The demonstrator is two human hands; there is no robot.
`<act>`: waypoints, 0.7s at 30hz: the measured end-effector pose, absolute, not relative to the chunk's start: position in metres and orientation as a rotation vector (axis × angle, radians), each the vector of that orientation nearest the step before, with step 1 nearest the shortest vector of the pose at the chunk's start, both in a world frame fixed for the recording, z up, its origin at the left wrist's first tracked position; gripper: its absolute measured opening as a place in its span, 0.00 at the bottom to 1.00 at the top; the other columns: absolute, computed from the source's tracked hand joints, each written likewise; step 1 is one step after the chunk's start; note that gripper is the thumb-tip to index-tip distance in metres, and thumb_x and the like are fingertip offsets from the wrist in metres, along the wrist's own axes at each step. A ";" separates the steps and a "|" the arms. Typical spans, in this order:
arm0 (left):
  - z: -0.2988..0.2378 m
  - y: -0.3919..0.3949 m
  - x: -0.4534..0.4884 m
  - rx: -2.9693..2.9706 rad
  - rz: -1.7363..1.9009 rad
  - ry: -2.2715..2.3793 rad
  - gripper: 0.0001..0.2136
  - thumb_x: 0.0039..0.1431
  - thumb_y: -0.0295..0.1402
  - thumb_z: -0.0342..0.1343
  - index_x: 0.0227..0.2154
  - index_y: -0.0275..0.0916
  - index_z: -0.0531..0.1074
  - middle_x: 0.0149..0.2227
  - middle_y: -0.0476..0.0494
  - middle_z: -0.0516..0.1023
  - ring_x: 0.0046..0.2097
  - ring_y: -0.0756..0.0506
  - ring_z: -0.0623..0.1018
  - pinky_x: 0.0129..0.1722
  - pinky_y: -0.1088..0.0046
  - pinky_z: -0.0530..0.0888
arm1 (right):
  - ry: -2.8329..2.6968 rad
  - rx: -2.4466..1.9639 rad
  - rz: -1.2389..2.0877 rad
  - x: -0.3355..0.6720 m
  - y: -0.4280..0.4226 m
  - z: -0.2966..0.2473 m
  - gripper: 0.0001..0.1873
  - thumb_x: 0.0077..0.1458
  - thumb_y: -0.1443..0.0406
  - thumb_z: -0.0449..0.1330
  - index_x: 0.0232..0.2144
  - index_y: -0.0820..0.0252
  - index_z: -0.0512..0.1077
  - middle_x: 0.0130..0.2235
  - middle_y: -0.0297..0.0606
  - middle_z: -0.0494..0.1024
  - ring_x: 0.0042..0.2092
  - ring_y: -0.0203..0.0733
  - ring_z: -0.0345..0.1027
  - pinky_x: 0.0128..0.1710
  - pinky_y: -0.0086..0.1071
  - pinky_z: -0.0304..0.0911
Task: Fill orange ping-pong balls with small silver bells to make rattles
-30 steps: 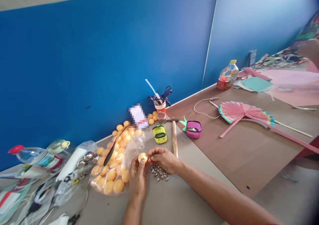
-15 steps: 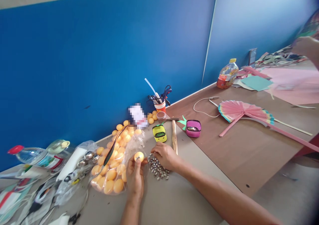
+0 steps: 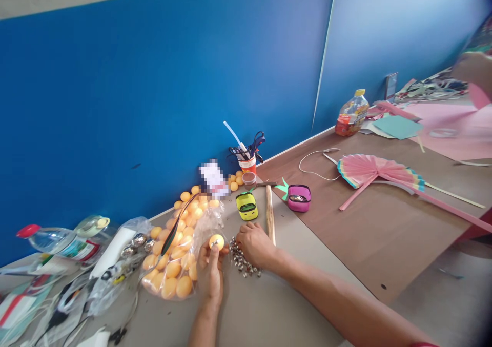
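Right hand point(image 3: 255, 245) shifted from ball point(image 3: 217, 240) to metal bits point(image 3: 241, 266), grip unclear | left fingers point(image 3: 214, 256) clasp ball: round, specked side cameraward

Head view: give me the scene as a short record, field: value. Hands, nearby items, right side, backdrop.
left hand: holds orange ball
right hand: at pile of small metal pieces; grip hidden
beside left hand: clear bag of orange balls
beyond right hand: hammer, yellow item, purple item
right side: pink fan
backdrop: blue partition
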State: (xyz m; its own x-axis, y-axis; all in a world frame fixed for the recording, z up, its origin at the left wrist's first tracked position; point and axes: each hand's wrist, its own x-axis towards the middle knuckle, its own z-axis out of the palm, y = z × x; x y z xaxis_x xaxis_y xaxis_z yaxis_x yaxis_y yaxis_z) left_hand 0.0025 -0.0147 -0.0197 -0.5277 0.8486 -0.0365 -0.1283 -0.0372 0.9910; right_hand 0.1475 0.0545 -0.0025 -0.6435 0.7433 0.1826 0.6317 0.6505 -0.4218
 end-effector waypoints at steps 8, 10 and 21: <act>-0.017 -0.017 0.006 0.808 1.667 1.352 0.13 0.52 0.43 0.59 0.37 0.42 0.71 0.33 0.49 0.75 0.33 0.47 0.76 0.37 0.68 0.73 | -1.932 -1.106 1.038 0.148 0.057 0.006 0.09 0.53 0.73 0.51 0.28 0.61 0.70 0.27 0.36 0.74 0.30 0.37 0.67 0.31 0.28 0.57; -0.015 -0.017 0.008 0.793 1.659 1.336 0.13 0.52 0.43 0.60 0.37 0.41 0.71 0.33 0.49 0.75 0.32 0.48 0.76 0.37 0.69 0.73 | -1.783 -1.121 1.241 0.149 0.057 0.009 0.09 0.53 0.71 0.51 0.27 0.60 0.69 0.20 0.31 0.69 0.23 0.34 0.63 0.26 0.26 0.56; -0.012 -0.018 0.011 0.785 1.648 1.291 0.14 0.50 0.42 0.62 0.37 0.40 0.72 0.34 0.49 0.75 0.32 0.48 0.76 0.36 0.70 0.73 | -1.158 -0.717 1.846 0.143 0.063 0.002 0.11 0.47 0.61 0.63 0.24 0.60 0.65 0.19 0.25 0.66 0.17 0.27 0.54 0.18 0.25 0.48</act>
State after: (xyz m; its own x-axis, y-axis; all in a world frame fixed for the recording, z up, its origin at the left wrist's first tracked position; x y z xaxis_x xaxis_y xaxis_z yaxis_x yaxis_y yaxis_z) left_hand 0.0115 -0.0179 -0.0118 -0.4178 0.9078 -0.0358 -0.2520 -0.0779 0.9646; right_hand 0.1431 0.0628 0.0025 -0.4992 0.8656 -0.0394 -0.3413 -0.2382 -0.9093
